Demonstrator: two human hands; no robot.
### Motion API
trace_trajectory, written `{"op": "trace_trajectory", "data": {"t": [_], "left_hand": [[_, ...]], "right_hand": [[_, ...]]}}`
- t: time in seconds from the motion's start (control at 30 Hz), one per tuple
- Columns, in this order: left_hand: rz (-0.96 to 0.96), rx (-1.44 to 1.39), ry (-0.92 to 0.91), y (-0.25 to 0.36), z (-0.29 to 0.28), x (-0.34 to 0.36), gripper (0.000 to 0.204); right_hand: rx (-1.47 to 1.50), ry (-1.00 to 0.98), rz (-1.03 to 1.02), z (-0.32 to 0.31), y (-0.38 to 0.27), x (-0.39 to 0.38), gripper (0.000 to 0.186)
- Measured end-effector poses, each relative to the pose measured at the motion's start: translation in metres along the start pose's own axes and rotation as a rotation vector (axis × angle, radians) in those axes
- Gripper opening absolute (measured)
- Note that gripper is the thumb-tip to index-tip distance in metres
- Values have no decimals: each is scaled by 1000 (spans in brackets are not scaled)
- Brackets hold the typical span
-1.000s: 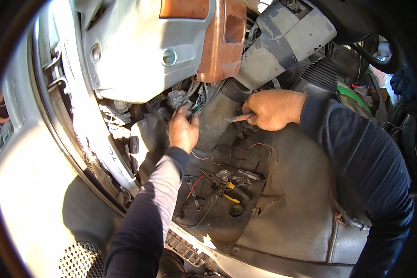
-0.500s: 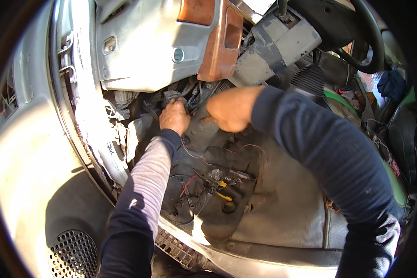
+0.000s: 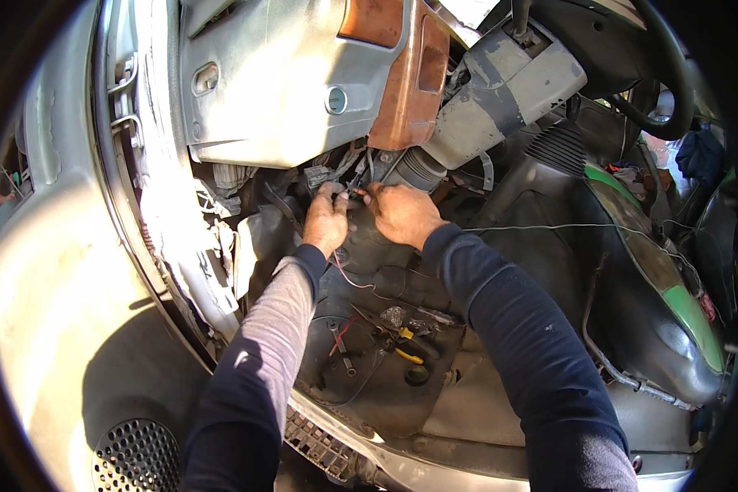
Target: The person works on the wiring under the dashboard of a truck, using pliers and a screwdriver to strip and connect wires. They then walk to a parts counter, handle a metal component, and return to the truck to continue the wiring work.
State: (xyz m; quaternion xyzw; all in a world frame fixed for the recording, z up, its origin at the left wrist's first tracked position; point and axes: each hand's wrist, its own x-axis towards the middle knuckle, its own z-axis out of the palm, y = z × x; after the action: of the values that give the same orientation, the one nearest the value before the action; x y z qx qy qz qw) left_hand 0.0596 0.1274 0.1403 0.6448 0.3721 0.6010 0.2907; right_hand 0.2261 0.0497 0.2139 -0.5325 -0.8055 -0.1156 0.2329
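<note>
Under the lower dash panel, my left hand (image 3: pixel 326 217) and my right hand (image 3: pixel 406 215) are close together with fingertips nearly meeting. Both hands pinch thin wires (image 3: pixel 356 185) that come down from behind the panel; the exact ends are too small to make out. From below my left hand a pink wire (image 3: pixel 348 279) droops to the floor mat. A long thin pale-green wire (image 3: pixel 566 226) stretches from beside my right wrist toward the seat.
On the floor mat lie yellow-handled pliers (image 3: pixel 408 356), a wrench (image 3: pixel 342 353) and a roll of tape (image 3: pixel 416 375). Above are the grey dash panel (image 3: pixel 279 107) and the steering column cover (image 3: pixel 500 98). The door (image 3: pixel 49 271) is on the left, a seat (image 3: pixel 656 279) on the right.
My right hand has turned and come in against my left at the wires; its elbow has dropped inward. The pale-green wire now shows stretched out to the right.
</note>
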Motion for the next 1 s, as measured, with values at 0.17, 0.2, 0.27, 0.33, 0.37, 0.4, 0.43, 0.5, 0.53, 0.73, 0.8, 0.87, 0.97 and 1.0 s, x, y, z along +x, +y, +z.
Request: {"op": "trace_trajectory", "data": {"t": [0.17,0.2,0.27,0.33,0.37,0.4,0.43,0.5,0.53,0.73,0.8,0.87,0.97,1.0], "left_hand": [[-7,46,47,4,7,-3,18],[-10,62,49,6,8,-3,18],[-37,64,41,8,8,-3,19],[-22,-1,40,8,8,-6,18],[-21,-35,46,9,8,-8,17],[-25,-92,51,9,8,-9,17],[-72,-149,53,10,9,-10,16],[-58,-141,77,10,11,-13,17],[-55,-127,91,9,12,-14,17],[-7,-116,137,6,22,-15,21],[30,-92,163,5,24,-15,21],[-11,-78,191,4,25,-14,22],[-4,-118,197,1,26,-13,22],[44,-120,205,-1,27,-14,23]], "right_hand": [[119,-4,-40,12,7,12,36],[161,-16,-68,10,10,17,36],[293,-32,-82,9,15,23,39],[312,-37,-57,11,18,25,40],[322,-50,-27,13,18,24,41],[261,-97,-27,14,18,24,43],[224,-105,-30,17,18,22,43],[208,-95,-13,22,19,22,44],[191,-103,-20,23,19,23,43],[188,-67,-26,27,24,27,41],[208,-106,20,27,25,26,42],[244,-102,52,26,26,25,43],[255,-122,63,25,28,25,45],[283,-162,71,25,29,25,45]]}}
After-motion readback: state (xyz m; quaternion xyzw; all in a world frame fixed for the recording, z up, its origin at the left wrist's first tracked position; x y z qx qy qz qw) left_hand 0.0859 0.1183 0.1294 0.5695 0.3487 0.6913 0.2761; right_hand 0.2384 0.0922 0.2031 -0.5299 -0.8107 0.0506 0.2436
